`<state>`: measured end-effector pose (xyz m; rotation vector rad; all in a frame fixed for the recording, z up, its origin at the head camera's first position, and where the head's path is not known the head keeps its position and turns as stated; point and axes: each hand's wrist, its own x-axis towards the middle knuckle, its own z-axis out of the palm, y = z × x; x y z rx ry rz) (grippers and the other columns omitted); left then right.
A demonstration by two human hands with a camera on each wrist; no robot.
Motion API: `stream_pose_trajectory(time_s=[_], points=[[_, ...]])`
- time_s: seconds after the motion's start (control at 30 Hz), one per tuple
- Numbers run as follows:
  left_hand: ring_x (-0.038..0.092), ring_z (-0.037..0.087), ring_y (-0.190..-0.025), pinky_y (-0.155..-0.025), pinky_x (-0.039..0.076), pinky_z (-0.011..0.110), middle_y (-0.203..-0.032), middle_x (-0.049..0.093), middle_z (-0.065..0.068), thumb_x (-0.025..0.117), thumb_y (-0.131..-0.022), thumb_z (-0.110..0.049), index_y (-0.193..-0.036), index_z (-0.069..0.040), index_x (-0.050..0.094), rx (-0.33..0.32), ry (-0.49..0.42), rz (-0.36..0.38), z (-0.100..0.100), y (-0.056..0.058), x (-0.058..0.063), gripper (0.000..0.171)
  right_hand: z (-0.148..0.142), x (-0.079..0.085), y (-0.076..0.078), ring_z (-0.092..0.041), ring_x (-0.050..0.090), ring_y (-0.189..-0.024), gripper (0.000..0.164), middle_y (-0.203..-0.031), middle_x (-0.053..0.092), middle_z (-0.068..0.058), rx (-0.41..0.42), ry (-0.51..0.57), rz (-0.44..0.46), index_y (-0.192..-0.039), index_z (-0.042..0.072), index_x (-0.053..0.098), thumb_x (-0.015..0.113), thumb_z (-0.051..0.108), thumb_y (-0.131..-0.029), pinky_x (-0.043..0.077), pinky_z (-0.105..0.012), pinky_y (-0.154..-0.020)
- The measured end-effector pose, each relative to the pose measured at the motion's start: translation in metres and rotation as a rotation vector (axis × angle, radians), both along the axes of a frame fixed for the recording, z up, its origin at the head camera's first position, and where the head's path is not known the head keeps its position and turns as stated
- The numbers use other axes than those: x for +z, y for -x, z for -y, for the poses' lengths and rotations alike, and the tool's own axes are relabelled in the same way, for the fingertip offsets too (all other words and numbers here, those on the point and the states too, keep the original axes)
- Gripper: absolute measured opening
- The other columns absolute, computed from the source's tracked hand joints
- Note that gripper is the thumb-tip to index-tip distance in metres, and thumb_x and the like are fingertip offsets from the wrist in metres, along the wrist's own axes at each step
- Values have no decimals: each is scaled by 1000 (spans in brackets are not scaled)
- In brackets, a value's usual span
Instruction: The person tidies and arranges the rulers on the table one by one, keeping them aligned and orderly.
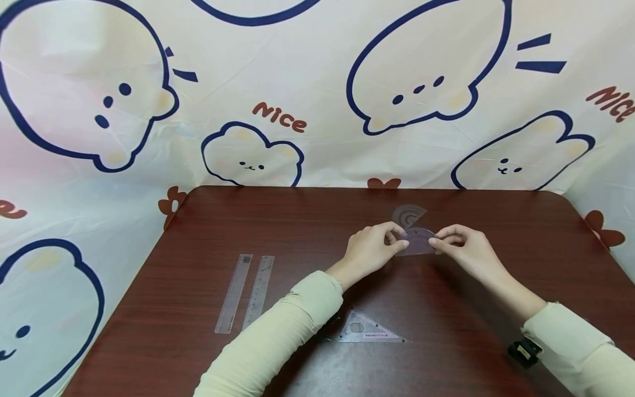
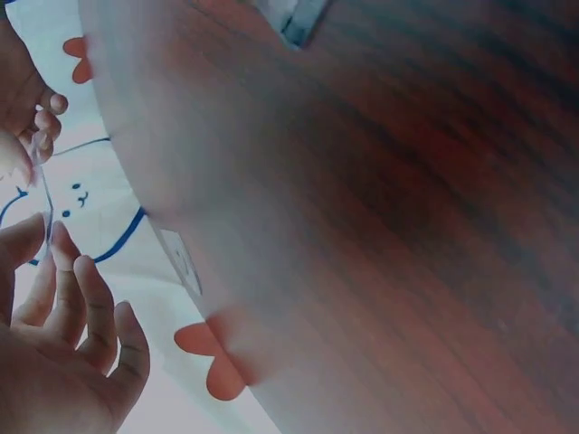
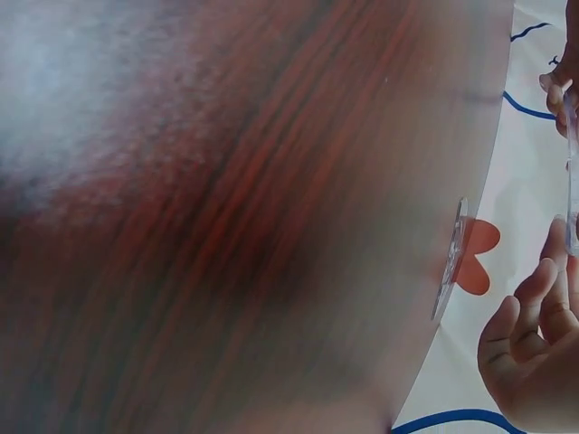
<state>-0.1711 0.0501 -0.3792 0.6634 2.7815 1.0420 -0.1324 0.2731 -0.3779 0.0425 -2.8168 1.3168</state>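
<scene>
Between my two hands is a clear, purple-tinted protractor [image 1: 419, 242], its curved edge up and its straight edge toward me. My left hand [image 1: 369, 248] pinches its left end between thumb and fingers. At the other end, my right hand [image 1: 468, 251] pinches it the same way. From the side, in the right wrist view, the protractor [image 3: 572, 172] shows as a thin, clear strip above the table, near the right hand [image 3: 534, 334]. In the left wrist view the left hand [image 2: 77, 334] grips its edge. Just behind it lies a second clear protractor [image 1: 408, 215].
Two clear rulers [image 1: 233, 295] lie side by side at the left of the brown table [image 1: 471, 342]. A clear set square [image 1: 369, 330] lies nearer me, beside my left sleeve [image 1: 278, 336]. Behind the table hangs a printed cloth [image 1: 327, 154].
</scene>
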Motion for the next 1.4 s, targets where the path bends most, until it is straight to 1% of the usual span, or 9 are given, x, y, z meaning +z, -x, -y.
stream_pose_trajectory(time_s=[0.13,0.23,0.4,0.53,0.77,0.9,1.13,1.27,1.4], points=[[55,-2,-61,-69,43,29,-78,61,-22,67,-94,-43,-113,-29,70,-9,-4,16,-2,-4,1,23,-4,0,-4,-17,68,-77,36,-80,72,-4,-12,-14,-5,-102,2,66,70,37,-94,45,-22,-65],[55,-2,-59,-68,43,28,-77,61,-23,67,-93,-44,-111,-30,70,-18,-1,18,-3,-5,2,23,-6,2,-8,-13,64,-75,37,-81,71,-5,-19,-26,-6,-102,2,67,70,38,-93,45,-23,-64],[55,-3,-63,-69,43,28,-77,61,-23,68,-93,-44,-109,-31,70,-44,9,14,-3,-8,6,21,-8,4,-15,-5,60,-73,35,-83,70,-5,-20,-47,-21,-100,2,68,71,37,-92,45,-22,-63],[55,-5,-67,-69,44,26,-78,62,-23,68,-93,-44,-108,-31,70,-65,41,2,-4,-12,8,20,-10,4,-22,-5,60,-72,33,-84,69,-6,-19,-45,-27,-99,2,68,72,34,-92,45,-22,-63],[51,-8,-62,-68,42,22,-77,59,-25,67,-94,-43,-107,-30,69,-109,127,-42,-9,-23,14,19,-14,3,-33,-10,60,-73,32,-85,68,-5,-18,-48,4,-102,3,67,71,33,-93,46,-23,-63],[49,-9,-62,-66,41,20,-75,57,-25,68,-94,-43,-107,-30,68,-124,151,-63,-11,-28,15,18,-15,3,-39,-12,61,-72,31,-84,69,-4,-25,-48,16,-102,3,68,72,33,-92,46,-24,-62],[49,-10,-60,-66,41,20,-76,60,-27,68,-93,-43,-108,-31,68,-138,161,-38,-17,-35,11,19,-19,2,-49,-9,59,-69,31,-80,68,-1,-36,-53,28,-101,4,68,73,33,-91,45,-24,-61],[49,-10,-58,-66,40,19,-75,61,-27,69,-92,-44,-107,-31,69,-141,169,-29,-20,-38,11,20,-21,1,-54,-12,60,-71,32,-80,68,0,-34,-56,38,-101,5,68,73,35,-92,45,-24,-61],[49,-10,-58,-66,41,20,-74,61,-27,70,-92,-43,-107,-32,69,-153,180,-11,-21,-41,11,18,-22,-1,-58,-11,61,-71,31,-80,69,-1,-30,-48,41,-101,4,67,73,33,-92,45,-23,-61]])
